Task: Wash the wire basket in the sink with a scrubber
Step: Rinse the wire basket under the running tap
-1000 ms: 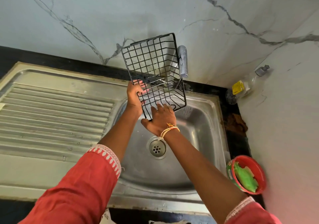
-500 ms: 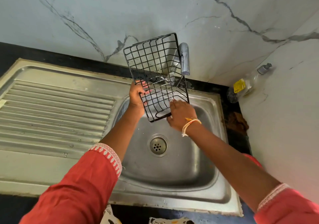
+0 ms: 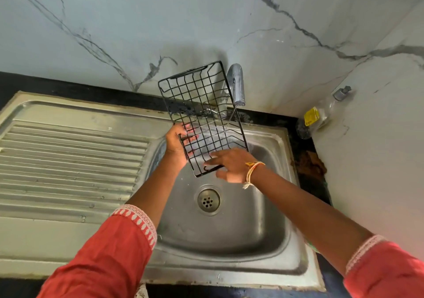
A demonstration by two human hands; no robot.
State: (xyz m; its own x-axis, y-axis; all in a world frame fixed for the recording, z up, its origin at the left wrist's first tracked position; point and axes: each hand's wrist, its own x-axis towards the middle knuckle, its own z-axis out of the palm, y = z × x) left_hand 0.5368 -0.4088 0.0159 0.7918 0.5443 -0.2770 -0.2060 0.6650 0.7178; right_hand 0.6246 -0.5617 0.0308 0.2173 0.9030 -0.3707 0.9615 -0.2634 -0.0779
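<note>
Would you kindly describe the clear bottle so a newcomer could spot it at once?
Start at the steel sink and follow its right edge to the back corner where the two marble walls meet. The clear bottle leans there on the dark counter, right of the tap; its yellow label and grey pump top set it apart.

A matt black coated-wire basket (image 3: 202, 114) above a brushed steel sink (image 3: 229, 229), beside a glossy chrome tap (image 3: 237, 84); behind the sink, polished veined marble wall (image 3: 137, 22); red cloth sleeves (image 3: 110, 256).
</note>
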